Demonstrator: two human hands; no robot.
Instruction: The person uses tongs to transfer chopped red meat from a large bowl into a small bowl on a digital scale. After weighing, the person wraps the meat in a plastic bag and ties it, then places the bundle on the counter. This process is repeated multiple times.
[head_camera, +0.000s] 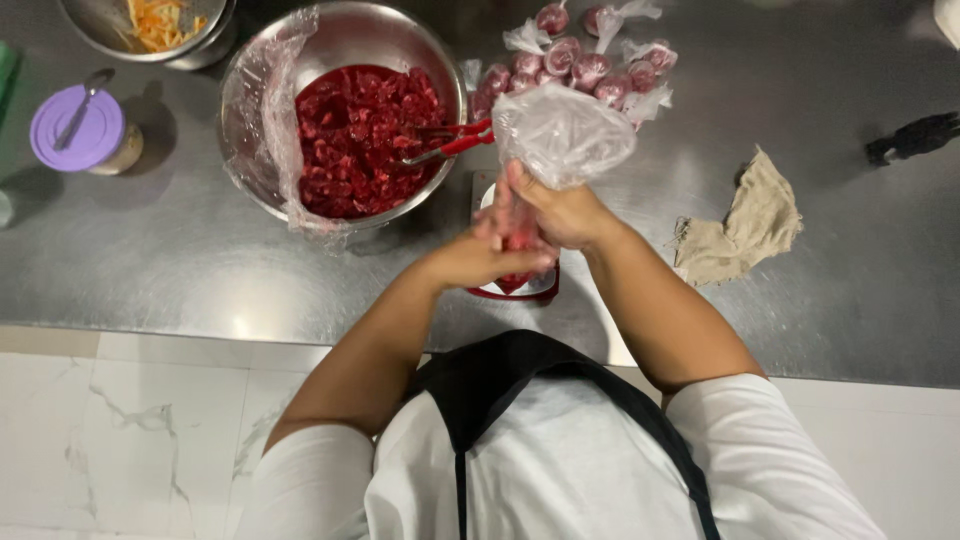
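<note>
My left hand (487, 257) and my right hand (560, 212) are both closed around a clear plastic bag (563, 133) with red pieces at its bottom. The bag's puffed open top rises above my right hand. Under the hands sits a small white kitchen scale with a red edge (510, 291). A steel bowl (345, 40) lined with plastic wrap holds chopped red pieces (355, 140) just left of the bag. Red-handled tongs (450, 142) rest across the bowl's rim. Several tied bags of red pieces (585, 62) lie behind the hands.
On the steel counter (180, 270), a purple-lidded jar (78, 128) with a spoon on top stands at the left. Another steel bowl with orange shreds (160, 22) is at the back left. A beige cloth (745, 222) lies to the right, a black object (912, 138) beyond it.
</note>
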